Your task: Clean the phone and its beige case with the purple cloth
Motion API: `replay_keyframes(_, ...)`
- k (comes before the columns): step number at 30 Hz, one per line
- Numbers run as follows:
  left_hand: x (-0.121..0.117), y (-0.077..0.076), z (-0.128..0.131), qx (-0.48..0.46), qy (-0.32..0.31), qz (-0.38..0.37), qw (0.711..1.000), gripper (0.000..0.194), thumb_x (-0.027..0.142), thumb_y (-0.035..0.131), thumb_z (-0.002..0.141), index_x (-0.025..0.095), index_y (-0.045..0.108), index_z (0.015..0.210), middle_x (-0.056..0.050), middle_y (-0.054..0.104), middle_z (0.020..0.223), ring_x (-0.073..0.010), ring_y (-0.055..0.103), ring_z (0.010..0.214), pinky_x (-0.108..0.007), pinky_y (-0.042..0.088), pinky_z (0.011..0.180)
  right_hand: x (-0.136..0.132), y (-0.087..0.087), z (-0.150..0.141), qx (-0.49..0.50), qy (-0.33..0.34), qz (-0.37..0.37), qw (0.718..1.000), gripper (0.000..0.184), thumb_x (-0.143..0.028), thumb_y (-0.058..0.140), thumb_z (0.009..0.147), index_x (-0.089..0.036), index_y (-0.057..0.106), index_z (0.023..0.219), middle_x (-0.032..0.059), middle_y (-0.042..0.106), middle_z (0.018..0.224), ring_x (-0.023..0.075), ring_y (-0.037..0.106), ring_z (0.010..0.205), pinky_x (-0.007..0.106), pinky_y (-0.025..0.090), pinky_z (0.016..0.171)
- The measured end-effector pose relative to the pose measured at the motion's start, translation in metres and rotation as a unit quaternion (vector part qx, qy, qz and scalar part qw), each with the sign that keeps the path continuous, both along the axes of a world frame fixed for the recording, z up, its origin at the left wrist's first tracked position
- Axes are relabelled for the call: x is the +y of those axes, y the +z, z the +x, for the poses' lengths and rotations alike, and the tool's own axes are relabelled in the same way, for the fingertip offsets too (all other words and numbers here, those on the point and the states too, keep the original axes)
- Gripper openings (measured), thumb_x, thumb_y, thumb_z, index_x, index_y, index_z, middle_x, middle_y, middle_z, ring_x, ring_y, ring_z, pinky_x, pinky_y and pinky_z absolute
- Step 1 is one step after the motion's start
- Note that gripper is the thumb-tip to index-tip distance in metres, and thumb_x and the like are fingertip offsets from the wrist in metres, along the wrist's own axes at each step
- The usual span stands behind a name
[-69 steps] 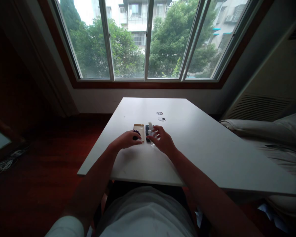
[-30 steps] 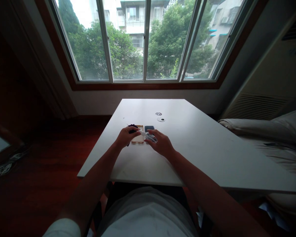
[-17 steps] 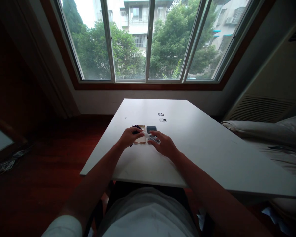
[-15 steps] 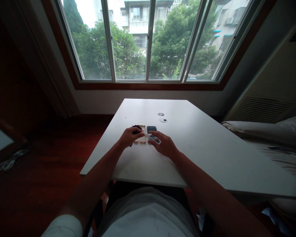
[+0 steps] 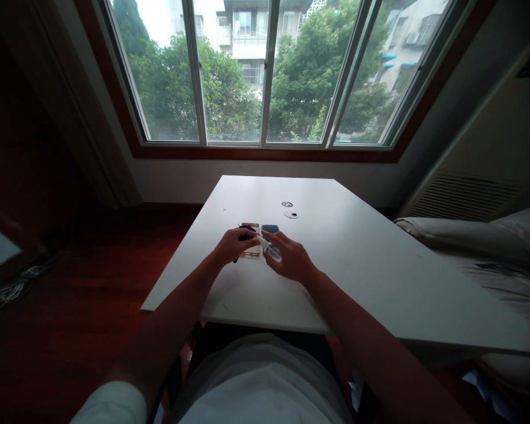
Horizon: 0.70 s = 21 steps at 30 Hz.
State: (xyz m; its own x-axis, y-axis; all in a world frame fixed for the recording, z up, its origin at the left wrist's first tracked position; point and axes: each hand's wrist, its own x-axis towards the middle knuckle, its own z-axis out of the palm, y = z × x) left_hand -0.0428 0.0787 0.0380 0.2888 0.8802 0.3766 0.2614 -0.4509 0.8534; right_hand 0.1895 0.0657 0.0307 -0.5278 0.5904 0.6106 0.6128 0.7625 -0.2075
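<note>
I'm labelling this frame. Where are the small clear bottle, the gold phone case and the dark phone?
small clear bottle (image 5: 271, 251), head view, its clear body.
gold phone case (image 5: 252, 249), head view, near edge.
dark phone (image 5: 270, 228), head view, far end.

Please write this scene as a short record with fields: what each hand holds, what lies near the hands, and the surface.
left hand: closed on a dark cloth, over a gold phone case
right hand: holds a small clear spray bottle, tilted, nozzle toward the left hand
beside the case: dark phone, flat on the table
surface: white table
farther back: two small round items
behind the table: window
</note>
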Motion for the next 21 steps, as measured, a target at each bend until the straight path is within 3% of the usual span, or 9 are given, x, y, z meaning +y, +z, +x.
replay_keyframes(5, -0.006, 0.003, 0.005, 0.006, -0.022, -0.006, 1.000, 0.034, 0.039, 0.074, 0.088, 0.013, 0.068, 0.110, -0.007, 0.069, 0.106, -0.0183, 0.067, 0.094, -0.039, 0.057, 0.088, -0.002, 0.006, -0.002, -0.059, -0.008, 0.058, 0.997, 0.066, -0.036, 0.052, 0.095, -0.034, 0.030, 0.158, 0.0045, 0.064, 0.102, 0.0146, 0.058, 0.079, 0.024, 0.044, 0.062)
replay_keyframes(10, -0.011, 0.009, 0.009, 0.002, -0.017, -0.017, 1.000, 0.042, 0.041, 0.074, 0.088, 0.015, 0.067, 0.121, -0.009, 0.070, 0.111, -0.0197, 0.067, 0.096, -0.041, 0.057, 0.090, -0.002, 0.005, -0.004, -0.046, -0.046, 0.066, 0.996, 0.055, -0.036, 0.052, 0.096, -0.034, 0.043, 0.150, 0.0026, 0.066, 0.103, 0.0110, 0.059, 0.074, 0.021, 0.043, 0.059)
replay_keyframes(15, -0.008, 0.009, 0.010, -0.053, 0.062, -0.028, 0.996, 0.049, 0.046, 0.068, 0.092, 0.018, 0.061, 0.132, -0.012, 0.062, 0.131, -0.0249, 0.061, 0.119, -0.050, 0.048, 0.106, 0.022, -0.003, 0.018, 0.071, -0.179, 0.066, 0.979, 0.044, -0.039, 0.047, 0.099, -0.020, 0.048, 0.139, 0.0067, 0.067, 0.112, 0.0122, 0.064, 0.076, 0.023, 0.050, 0.065)
replay_keyframes(21, -0.001, 0.006, 0.003, -0.147, 0.145, -0.068, 0.976, 0.050, 0.051, 0.060, 0.096, 0.017, 0.059, 0.132, -0.011, 0.065, 0.121, -0.0219, 0.066, 0.104, -0.044, 0.056, 0.093, 0.068, -0.015, 0.065, 0.168, -0.337, 0.089, 0.922, 0.052, -0.044, 0.045, 0.099, -0.017, 0.044, 0.143, 0.0122, 0.063, 0.120, 0.0164, 0.067, 0.079, 0.028, 0.054, 0.068)
